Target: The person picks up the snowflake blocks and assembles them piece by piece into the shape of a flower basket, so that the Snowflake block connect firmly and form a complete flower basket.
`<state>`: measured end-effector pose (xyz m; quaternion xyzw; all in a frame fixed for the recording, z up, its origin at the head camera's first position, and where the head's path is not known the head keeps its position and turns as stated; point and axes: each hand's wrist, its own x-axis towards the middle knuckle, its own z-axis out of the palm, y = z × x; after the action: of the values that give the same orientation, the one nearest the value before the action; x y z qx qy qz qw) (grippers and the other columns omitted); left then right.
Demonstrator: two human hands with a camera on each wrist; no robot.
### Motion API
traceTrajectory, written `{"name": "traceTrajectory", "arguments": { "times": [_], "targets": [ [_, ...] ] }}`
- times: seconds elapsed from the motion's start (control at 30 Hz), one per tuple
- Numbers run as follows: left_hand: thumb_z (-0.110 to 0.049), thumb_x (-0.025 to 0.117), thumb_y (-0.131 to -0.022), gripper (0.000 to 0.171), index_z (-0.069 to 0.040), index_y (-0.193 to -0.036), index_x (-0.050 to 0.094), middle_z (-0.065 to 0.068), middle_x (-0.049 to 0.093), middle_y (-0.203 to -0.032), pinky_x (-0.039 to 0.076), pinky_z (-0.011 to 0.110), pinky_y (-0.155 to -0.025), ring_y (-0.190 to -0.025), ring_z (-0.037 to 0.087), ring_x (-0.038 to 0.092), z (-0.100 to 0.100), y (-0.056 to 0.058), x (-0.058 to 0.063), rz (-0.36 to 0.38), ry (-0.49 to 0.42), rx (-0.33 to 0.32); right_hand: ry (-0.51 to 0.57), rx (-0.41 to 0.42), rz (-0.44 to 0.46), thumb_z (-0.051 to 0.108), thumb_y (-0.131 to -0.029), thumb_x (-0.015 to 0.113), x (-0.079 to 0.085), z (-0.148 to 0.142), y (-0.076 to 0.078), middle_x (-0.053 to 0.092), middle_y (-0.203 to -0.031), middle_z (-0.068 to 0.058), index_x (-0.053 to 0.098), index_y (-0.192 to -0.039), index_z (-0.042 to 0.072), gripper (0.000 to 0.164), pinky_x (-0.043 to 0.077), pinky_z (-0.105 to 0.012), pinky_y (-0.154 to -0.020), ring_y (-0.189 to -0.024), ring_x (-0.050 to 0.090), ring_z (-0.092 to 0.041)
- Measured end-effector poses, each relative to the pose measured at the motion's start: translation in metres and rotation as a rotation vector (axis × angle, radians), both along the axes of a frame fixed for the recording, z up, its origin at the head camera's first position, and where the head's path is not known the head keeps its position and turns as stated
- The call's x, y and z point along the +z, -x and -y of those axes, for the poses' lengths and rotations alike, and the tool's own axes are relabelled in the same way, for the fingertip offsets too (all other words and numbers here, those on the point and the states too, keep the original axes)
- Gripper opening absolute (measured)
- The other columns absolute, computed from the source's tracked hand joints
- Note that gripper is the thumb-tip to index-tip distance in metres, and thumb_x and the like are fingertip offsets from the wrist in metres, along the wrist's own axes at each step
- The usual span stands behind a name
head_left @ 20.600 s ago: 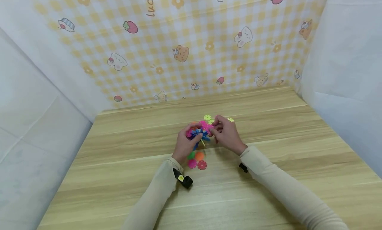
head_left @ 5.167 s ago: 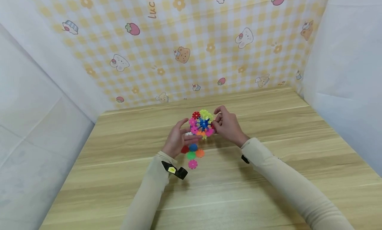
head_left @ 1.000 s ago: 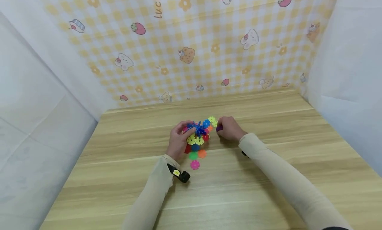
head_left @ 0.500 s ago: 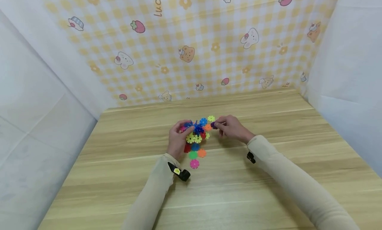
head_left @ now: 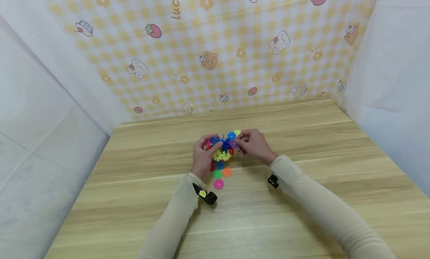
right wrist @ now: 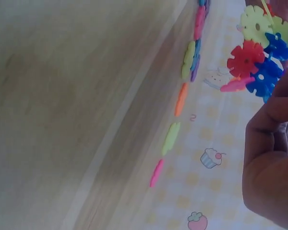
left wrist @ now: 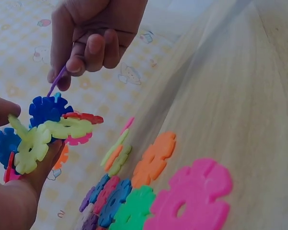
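My left hand (head_left: 201, 158) grips a cluster of interlocked plastic snowflake discs (left wrist: 32, 148), held up off the table. Blue discs stand at its centre, with yellow, red and pink ones around them. My right hand (head_left: 256, 145) pinches a purple snowflake disc (left wrist: 56, 81) between thumb and index finger. In the left wrist view the purple disc is edge-on, right at the cluster's dark blue disc (left wrist: 49, 109). In the right wrist view, the right hand (right wrist: 273, 167) largely hides the purple disc, while a red disc (right wrist: 247, 61) of the cluster shows plainly.
Loose discs lie on the wooden table (head_left: 268, 221) below and behind the cluster: pink (head_left: 218, 184), green (head_left: 217, 174), orange (head_left: 227, 172) and several more. A yellow disc (head_left: 237, 132) shows beyond the hands. A checked cloth (head_left: 235, 65) hangs behind the table, with white sheets at both sides.
A second ago the right hand was at the table right of the cluster with the purple disc. It has since lifted and moved left, bringing that disc to the cluster. The left hand keeps its hold.
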<state>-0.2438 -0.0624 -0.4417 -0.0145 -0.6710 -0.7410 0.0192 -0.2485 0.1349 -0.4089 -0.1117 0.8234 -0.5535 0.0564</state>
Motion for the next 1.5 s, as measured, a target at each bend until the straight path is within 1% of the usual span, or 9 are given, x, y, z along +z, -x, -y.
{"name": "traceTrajectory", "arguments": {
  "times": [0.23,0.57,0.8,1.0,1.13,1.2,1.27,1.4,1.5],
  "targets": [
    [-0.015,0.074,-0.092,0.04,-0.001,-0.127,0.061,0.004,0.061,-0.132,0.055,0.021,-0.092,-0.113,0.017,0.061,0.0,-0.001,0.0,-0.019,0.01,0.022,0.0,-0.051,-0.031,0.011,-0.099,0.06,-0.002,0.005,-0.001,0.074,-0.081,-0.024,0.069,-0.098,-0.001,0.015,0.056,-0.04,-0.053,-0.048,0.06,-0.014],
    [-0.013,0.074,-0.091,0.036,-0.005,-0.125,0.063,0.009,0.062,-0.129,0.059,0.024,-0.085,-0.101,0.017,0.067,-0.004,-0.003,0.003,-0.001,0.005,0.005,0.022,-0.068,0.029,0.009,-0.1,0.058,-0.003,0.006,-0.003,0.072,-0.086,-0.029,0.068,-0.097,-0.003,0.016,0.059,-0.039,-0.056,-0.051,0.063,-0.015],
    [-0.014,0.072,-0.093,0.04,-0.004,-0.129,0.058,0.01,0.058,-0.138,0.059,0.034,-0.093,-0.112,0.024,0.065,-0.012,-0.004,0.002,-0.013,0.051,-0.021,0.108,-0.129,0.104,0.004,-0.1,0.057,-0.001,0.007,0.0,0.072,-0.078,-0.02,0.065,-0.098,-0.008,0.015,0.06,-0.036,-0.059,-0.054,0.064,-0.015],
    [-0.016,0.071,-0.094,0.037,-0.008,-0.128,0.059,0.007,0.058,-0.138,0.057,0.039,-0.098,-0.117,0.027,0.064,-0.011,-0.006,0.0,-0.023,0.073,-0.037,0.067,-0.079,0.122,0.005,-0.099,0.059,0.001,0.006,0.001,0.072,-0.08,-0.024,0.065,-0.096,-0.006,0.013,0.06,-0.036,-0.059,-0.053,0.063,-0.014],
    [-0.02,0.069,-0.096,0.036,-0.015,-0.131,0.06,0.007,0.056,-0.141,0.059,0.026,-0.078,-0.088,0.015,0.066,-0.002,-0.008,0.004,-0.098,0.144,-0.109,0.019,-0.029,0.115,0.008,-0.1,0.058,0.003,-0.003,0.003,0.072,-0.078,-0.02,0.065,-0.098,-0.005,0.015,0.056,-0.032,-0.055,-0.053,0.061,-0.014],
    [-0.022,0.067,-0.097,0.037,-0.021,-0.134,0.059,0.006,0.054,-0.144,0.052,0.021,-0.063,-0.064,0.008,0.056,0.002,-0.007,0.008,-0.124,0.167,-0.16,0.003,-0.01,0.104,0.009,-0.101,0.057,0.007,-0.009,0.004,0.07,-0.073,-0.013,0.066,-0.1,-0.005,0.017,0.053,-0.03,-0.053,-0.053,0.059,-0.013],
    [-0.025,0.065,-0.098,0.039,-0.023,-0.137,0.058,0.003,0.051,-0.148,0.048,0.02,-0.059,-0.057,0.008,0.05,0.007,-0.005,0.01,-0.129,0.182,-0.226,-0.01,0.017,0.093,0.01,-0.102,0.056,0.012,-0.014,0.005,0.067,-0.07,-0.007,0.067,-0.102,-0.006,0.019,0.051,-0.028,-0.052,-0.054,0.056,-0.012],
    [-0.026,0.062,-0.1,0.038,-0.023,-0.138,0.059,-0.001,0.05,-0.15,0.057,0.031,-0.09,-0.098,0.016,0.068,0.017,-0.002,0.012,-0.073,0.21,-0.359,-0.083,0.132,0.058,0.01,-0.103,0.055,0.022,-0.02,0.009,0.061,-0.065,-0.003,0.069,-0.1,-0.004,0.021,0.046,-0.026,-0.05,-0.051,0.049,-0.01],
    [-0.024,0.061,-0.1,0.035,-0.018,-0.135,0.062,-0.001,0.053,-0.148,0.052,0.039,-0.103,-0.124,0.024,0.062,0.022,-0.003,0.012,-0.036,0.229,-0.453,-0.141,0.226,0.019,0.011,-0.102,0.056,0.027,-0.02,0.01,0.057,-0.061,-0.001,0.071,-0.097,-0.003,0.021,0.042,-0.024,-0.048,-0.049,0.045,-0.009]
  ]
}}
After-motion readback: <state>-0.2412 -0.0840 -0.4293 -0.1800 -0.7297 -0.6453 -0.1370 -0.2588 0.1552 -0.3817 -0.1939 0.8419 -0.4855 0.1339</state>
